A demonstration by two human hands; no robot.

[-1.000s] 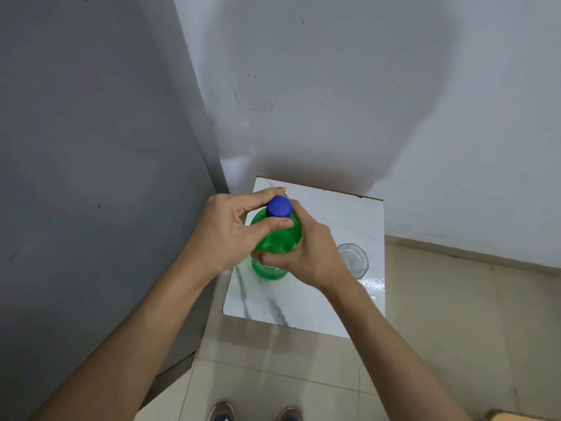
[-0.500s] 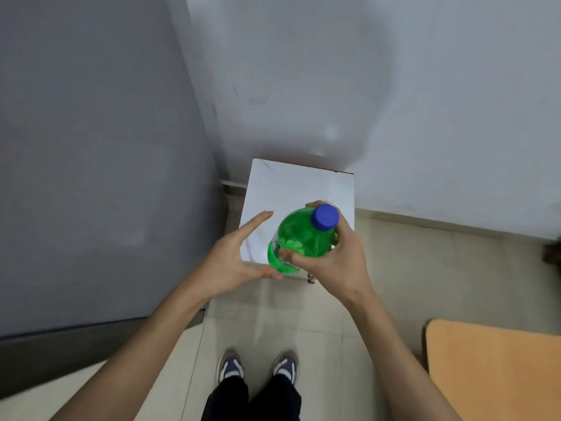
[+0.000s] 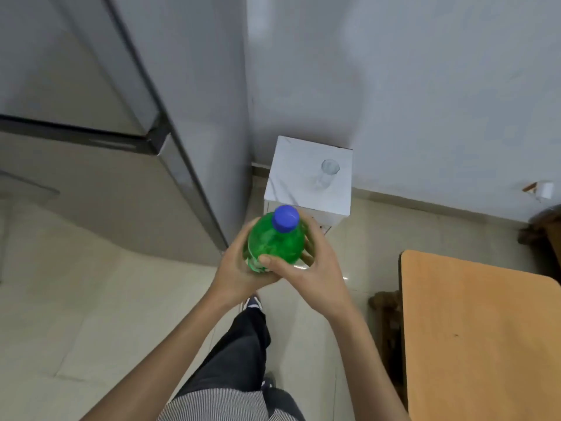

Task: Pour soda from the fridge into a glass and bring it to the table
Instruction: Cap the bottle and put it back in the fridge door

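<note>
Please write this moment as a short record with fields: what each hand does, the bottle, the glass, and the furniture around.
left hand: grips the bottle's side
right hand: wraps the bottle from the other side, thumb in front
bottle: green, upright, held above the floor
cap: blue, on the bottle
glass: clear, upright on the white stand; contents cannot be told
white stand: in the corner, beside the fridge
fridge: grey, doors closed
wooden table: at right, nothing on the visible part

A big grey fridge (image 3: 115, 141) stands on the left. The wall (image 3: 425, 86) is pale white. The floor (image 3: 76, 314) has shiny cream tiles. A brown wooden table (image 3: 479, 338) sits on the right.
</note>
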